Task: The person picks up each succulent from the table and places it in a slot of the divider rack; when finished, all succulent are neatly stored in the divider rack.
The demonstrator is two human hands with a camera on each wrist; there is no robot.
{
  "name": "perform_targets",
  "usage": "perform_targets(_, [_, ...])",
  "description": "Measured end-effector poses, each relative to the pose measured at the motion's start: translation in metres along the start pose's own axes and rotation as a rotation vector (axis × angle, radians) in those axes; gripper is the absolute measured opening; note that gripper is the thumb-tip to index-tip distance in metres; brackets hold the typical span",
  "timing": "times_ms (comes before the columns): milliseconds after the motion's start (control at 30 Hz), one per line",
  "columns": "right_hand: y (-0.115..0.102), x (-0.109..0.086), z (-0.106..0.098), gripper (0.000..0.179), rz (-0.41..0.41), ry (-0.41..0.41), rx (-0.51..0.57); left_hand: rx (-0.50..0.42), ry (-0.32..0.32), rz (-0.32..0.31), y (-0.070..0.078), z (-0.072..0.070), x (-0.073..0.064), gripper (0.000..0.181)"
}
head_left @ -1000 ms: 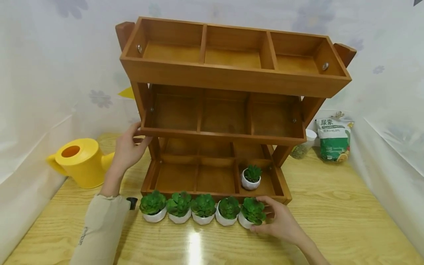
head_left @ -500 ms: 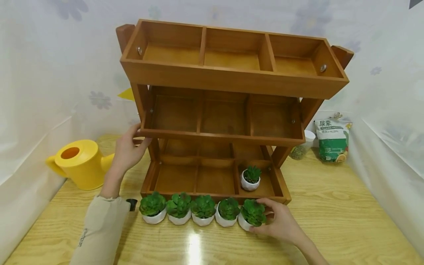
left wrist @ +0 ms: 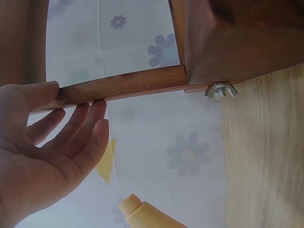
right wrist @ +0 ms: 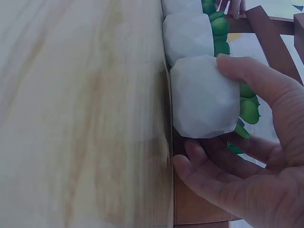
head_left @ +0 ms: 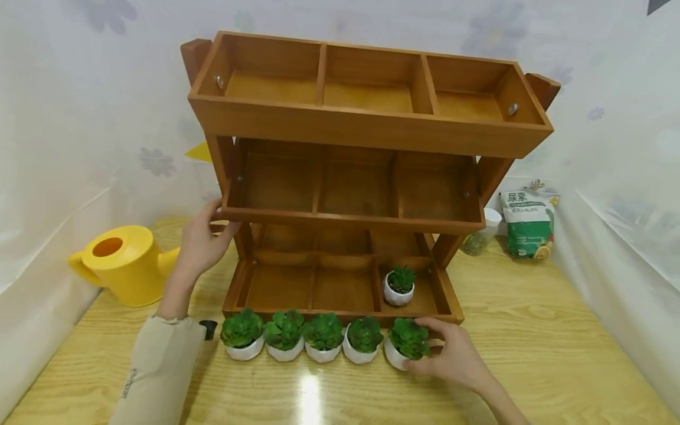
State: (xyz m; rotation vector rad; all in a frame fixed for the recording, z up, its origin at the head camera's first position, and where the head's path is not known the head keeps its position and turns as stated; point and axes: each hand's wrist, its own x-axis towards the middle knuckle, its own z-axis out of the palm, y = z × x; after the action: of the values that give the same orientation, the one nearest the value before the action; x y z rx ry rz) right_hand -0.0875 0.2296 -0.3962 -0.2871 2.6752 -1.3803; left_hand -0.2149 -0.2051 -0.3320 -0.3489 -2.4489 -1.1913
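In the head view my left hand [head_left: 208, 242] grips the left end of the middle tier of a brown wooden plant shelf [head_left: 340, 130]. The left wrist view has its thumb along the top of a wooden bar [left wrist: 128, 86] and its fingertips under it. My right hand [head_left: 451, 357] holds the rightmost potted succulent [head_left: 408, 339], low in front of the shelf. Seen from the right wrist, the thumb lies on the white faceted pot [right wrist: 204, 99] and the fingers curve round its other side. Several similar potted succulents [head_left: 324, 339] line up to its left.
One potted succulent [head_left: 399, 285] stands in the right compartment of the bottom tier. A yellow watering can [head_left: 124, 265] is at the left. Behind the shelf's right side are a lidded jar [head_left: 480, 233] and a green-and-white bag [head_left: 528, 227]. A small black object [head_left: 209, 329] lies near the left sleeve.
The succulent in my right hand has shifted slightly right, widening the gap to its neighbour. My left hand keeps its hold on the shelf. The head view has drifted a little.
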Motion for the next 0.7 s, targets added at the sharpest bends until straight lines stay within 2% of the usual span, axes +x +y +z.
perform_targets(167, [-0.002, 0.000, -0.007, 0.063, -0.017, 0.010, 0.059, -0.001, 0.007, 0.002, 0.001, -0.002, 0.000, 0.050])
perform_targets(400, [-0.012, 0.001, -0.019, 0.054, 0.019, 0.008, 0.115, 0.001, 0.016, 0.013, 0.001, -0.001, 0.001, 0.048])
perform_targets(600, [-0.025, 0.009, -0.027, 0.047, -0.035, 0.008, 0.138, -0.002, 0.017, 0.024, 0.000, 0.000, 0.001, 0.047])
perform_targets(700, [-0.035, 0.017, -0.029, 0.047, -0.028, -0.003, 0.169, -0.004, 0.012, 0.027, -0.001, 0.000, 0.000, 0.048])
